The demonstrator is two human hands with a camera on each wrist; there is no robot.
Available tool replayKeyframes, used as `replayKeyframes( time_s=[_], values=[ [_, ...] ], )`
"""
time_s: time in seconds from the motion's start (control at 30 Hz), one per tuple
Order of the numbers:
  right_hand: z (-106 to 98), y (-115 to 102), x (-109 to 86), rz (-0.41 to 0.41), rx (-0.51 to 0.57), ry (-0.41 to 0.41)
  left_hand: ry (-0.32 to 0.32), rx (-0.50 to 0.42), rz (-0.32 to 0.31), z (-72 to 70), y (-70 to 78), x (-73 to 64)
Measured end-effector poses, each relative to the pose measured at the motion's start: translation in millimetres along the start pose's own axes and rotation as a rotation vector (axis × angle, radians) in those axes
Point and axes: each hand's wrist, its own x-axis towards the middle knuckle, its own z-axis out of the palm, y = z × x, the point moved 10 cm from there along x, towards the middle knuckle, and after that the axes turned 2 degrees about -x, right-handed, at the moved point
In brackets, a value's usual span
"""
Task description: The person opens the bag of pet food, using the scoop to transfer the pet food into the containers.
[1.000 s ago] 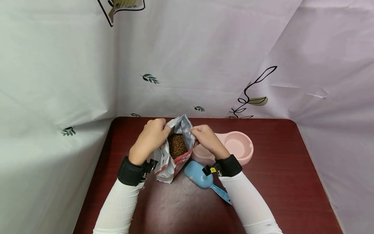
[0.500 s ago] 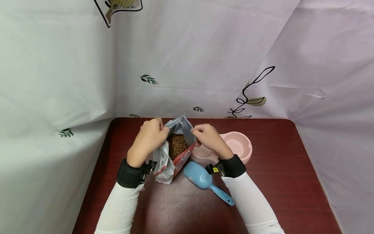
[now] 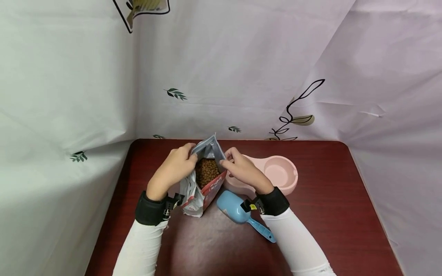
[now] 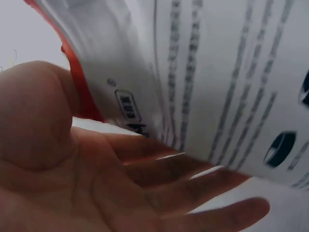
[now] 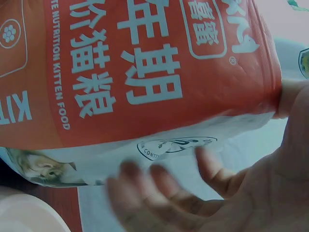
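A bag of kitten food (image 3: pixel 213 188), red and white with a silvery lining, stands with its mouth spread, and brown kibble (image 3: pixel 207 171) shows inside. At its left rim is my left hand (image 3: pixel 174 165); in the left wrist view its fingers (image 4: pixel 193 186) lie straight and spread along the bag's white side, the thumb tip hidden behind the rim. My right hand (image 3: pixel 246 168) is at the right rim. Its thumb touches the bag's edge, while the blurred fingers (image 5: pixel 169 186) are spread apart from the bag in the right wrist view.
A blue scoop (image 3: pixel 235 207) lies face down just right of the bag, its handle toward the right forearm. Behind the right hand sits a pink double bowl (image 3: pixel 291 184). The dark red table (image 3: pixel 331 207) meets a white cloth backdrop (image 3: pixel 207 69).
Both hands have loosened from pinching the rim, their fingers now spread from the thumbs. The bag's mouth has shifted slightly left. Scoop and bowl stay where they were.
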Motion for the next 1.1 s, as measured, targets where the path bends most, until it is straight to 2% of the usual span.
replayKeyframes(
  time_s=[0.07,0.17,0.27,0.43,0.63,0.87,1.1],
  values=[
    [2,3,-1.6,0.015,0.013,-0.01,-0.019,-0.018,0.004,4.0,0.6,-0.4],
    [5,9,-3.1,0.042,0.054,-0.042,-0.006,-0.012,0.007,5.9,2.1,-0.7],
    [8,15,-4.6,0.062,0.143,-0.082,0.018,0.006,0.007,6.2,3.7,-0.9],
    [9,19,-6.5,0.031,0.253,-0.127,0.05,0.033,0.007,5.0,5.0,-3.6],
    [-1,25,-8.3,0.027,0.203,-0.113,0.098,0.036,0.018,-2.4,2.7,-6.4],
    [-9,29,-14.7,0.037,0.162,-0.114,0.076,0.025,0.009,-5.5,-3.3,-10.4],
    [-11,31,-17.4,0.042,0.179,-0.105,0.085,0.028,0.012,-7.8,-3.6,-12.2]
  ],
)
